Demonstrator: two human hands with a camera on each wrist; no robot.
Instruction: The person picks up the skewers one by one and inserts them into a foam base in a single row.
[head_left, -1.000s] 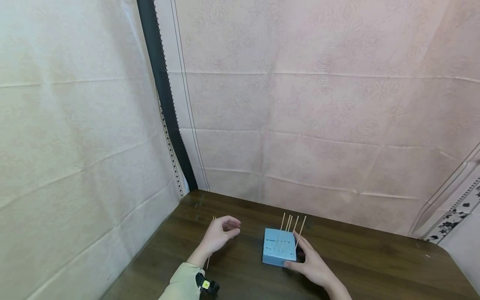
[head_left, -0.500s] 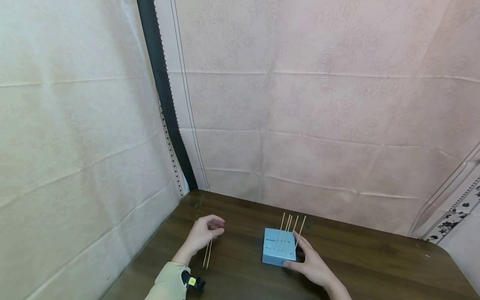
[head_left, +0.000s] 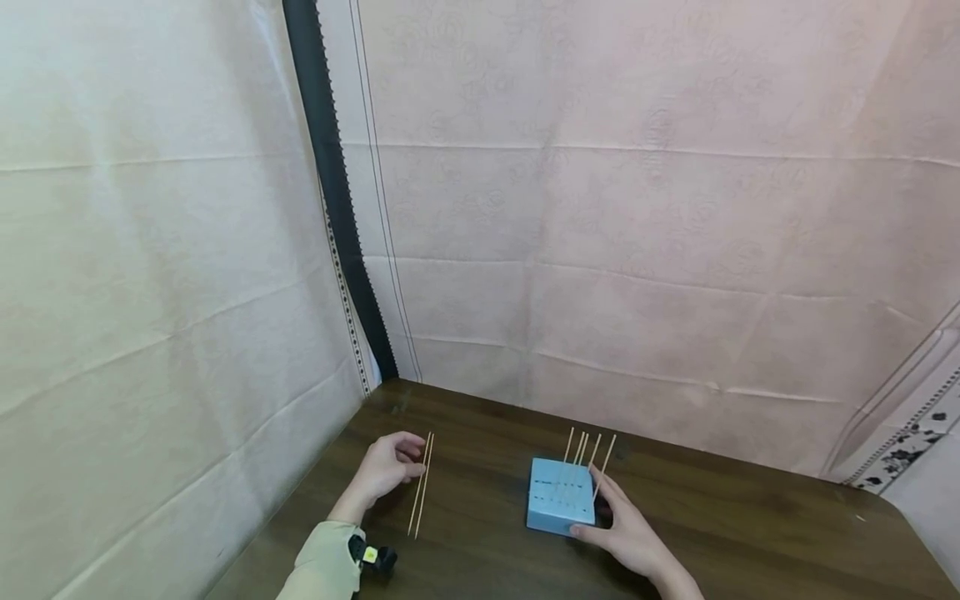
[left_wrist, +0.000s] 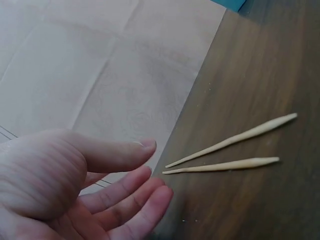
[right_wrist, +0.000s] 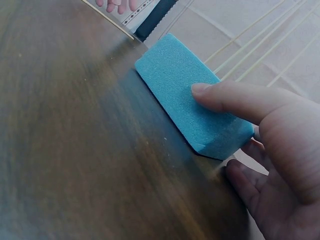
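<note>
My left hand (head_left: pixel 384 468) is just left of two thin wooden skewers (head_left: pixel 422 504) lying side by side on the table. In the left wrist view its fingers are loosely bent, the thumb apart from them, and nothing is between. The tips of the skewers (left_wrist: pixel 240 137) lie close past the fingertips. My right hand (head_left: pixel 624 532) grips a blue foam block (head_left: pixel 551 522) at its right end. In the right wrist view the thumb presses one side of the block (right_wrist: pixel 167 75); other fingers are partly hidden behind it. Several skewers (head_left: pixel 609 454) stand in its top, leaning slightly right, among small dark holes.
The brown wooden table (head_left: pixel 480 550) lies under everything. Pale patterned cloth (head_left: pixel 637 250) hangs behind the table's far edge, and another cloth (head_left: pixel 172 292) hangs along the left. A dark strip (head_left: pixel 330 158) runs down where they meet.
My left hand has moved left, away from the block, to beside the two lying skewers, which now show almost whole. The right hand keeps its grip on the foam block.
</note>
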